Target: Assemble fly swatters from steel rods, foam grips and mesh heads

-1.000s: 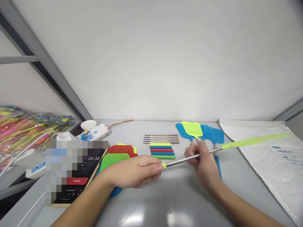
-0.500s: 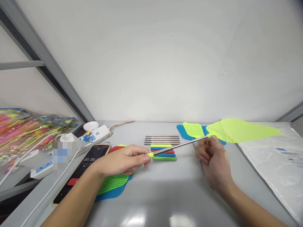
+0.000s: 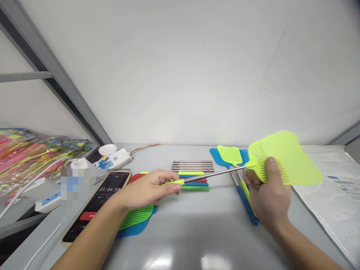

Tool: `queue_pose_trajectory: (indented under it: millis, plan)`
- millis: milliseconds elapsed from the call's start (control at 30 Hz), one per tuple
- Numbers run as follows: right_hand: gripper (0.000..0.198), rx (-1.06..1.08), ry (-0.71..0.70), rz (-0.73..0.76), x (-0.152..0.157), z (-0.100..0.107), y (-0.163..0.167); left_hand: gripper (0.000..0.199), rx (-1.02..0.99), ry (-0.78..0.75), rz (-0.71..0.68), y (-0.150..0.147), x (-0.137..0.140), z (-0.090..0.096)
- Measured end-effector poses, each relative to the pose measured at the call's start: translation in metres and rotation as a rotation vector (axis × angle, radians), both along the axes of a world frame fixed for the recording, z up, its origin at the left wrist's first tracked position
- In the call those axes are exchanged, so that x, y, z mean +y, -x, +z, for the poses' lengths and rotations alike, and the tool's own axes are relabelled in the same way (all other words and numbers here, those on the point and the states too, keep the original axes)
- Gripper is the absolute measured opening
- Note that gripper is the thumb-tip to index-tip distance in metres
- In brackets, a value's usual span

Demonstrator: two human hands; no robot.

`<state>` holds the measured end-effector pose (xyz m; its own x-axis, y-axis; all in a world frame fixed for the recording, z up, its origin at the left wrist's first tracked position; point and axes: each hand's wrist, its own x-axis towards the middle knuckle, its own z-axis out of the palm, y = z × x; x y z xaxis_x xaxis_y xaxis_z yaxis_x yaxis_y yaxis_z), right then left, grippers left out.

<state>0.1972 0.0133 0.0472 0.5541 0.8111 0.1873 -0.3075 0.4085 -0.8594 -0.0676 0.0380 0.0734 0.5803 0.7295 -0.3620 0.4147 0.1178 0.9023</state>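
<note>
A yellow-green fly swatter (image 3: 295, 157) with a telescopic metal rod is held across the middle, above the table. My left hand (image 3: 156, 189) is closed round its yellow-green grip. At the other end, my right hand (image 3: 268, 200) grasps the mesh head near its neck, thumb laid on the mesh. Below the rod lie several coloured grip tubes (image 3: 195, 189), with a row of metal rods (image 3: 192, 166) behind them. Loose mesh swatter heads (image 3: 137, 218) lie partly hidden under my left forearm. Beside my right hand are blue and yellow-green swatters (image 3: 229, 153) fitted with rods and grips.
A phone (image 3: 112, 183) showing a running timer lies at left, beside a white power strip (image 3: 119, 159) and cables. Plastic-wrapped colourful goods (image 3: 33, 161) fill the far left. A white plastic bag (image 3: 320, 198) covers the right side. A wall (image 3: 197, 93) closes the back.
The right hand has moved from the rod's end up onto the swatter's head. The head has turned so its broad face shows. The left hand has stayed nearly in place on the grip.
</note>
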Motion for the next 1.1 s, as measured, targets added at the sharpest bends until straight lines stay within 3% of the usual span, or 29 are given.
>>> queue_pose_trajectory:
  millis: [100,200,400,600,700,833,967,1100]
  plan:
    - [0.025,-0.038,0.114,0.112,-0.01,-0.014,0.021,0.043,-0.023,0.048,-0.04,-0.012,-0.006,-0.007]
    - [0.032,-0.072,0.114,0.157,-0.016,-0.023,0.032,0.043,-0.053,0.065,-0.068,-0.019,-0.01,-0.011]
    - [0.031,-0.154,0.079,0.271,-0.006,-0.019,0.02,0.04,-0.144,0.127,-0.047,-0.027,-0.013,-0.013]
    - [0.032,-0.208,0.122,0.35,0.0,-0.019,0.008,0.038,-0.186,0.189,-0.116,-0.036,-0.02,-0.019]
    - [0.038,-0.35,0.156,0.415,-0.002,-0.02,0.005,0.037,-0.217,0.191,-0.192,-0.044,-0.025,-0.02]
    - [0.027,-0.625,0.233,0.693,-0.011,-0.016,0.006,0.035,-0.136,0.229,-0.329,-0.057,-0.032,-0.022]
    - [0.038,-0.67,0.368,1.056,-0.02,-0.009,0.013,0.039,-0.183,0.216,-0.457,-0.067,-0.035,-0.034]
    - [0.045,-0.656,0.356,1.072,-0.021,-0.01,0.017,0.044,-0.277,0.319,-0.493,-0.068,-0.032,-0.049]
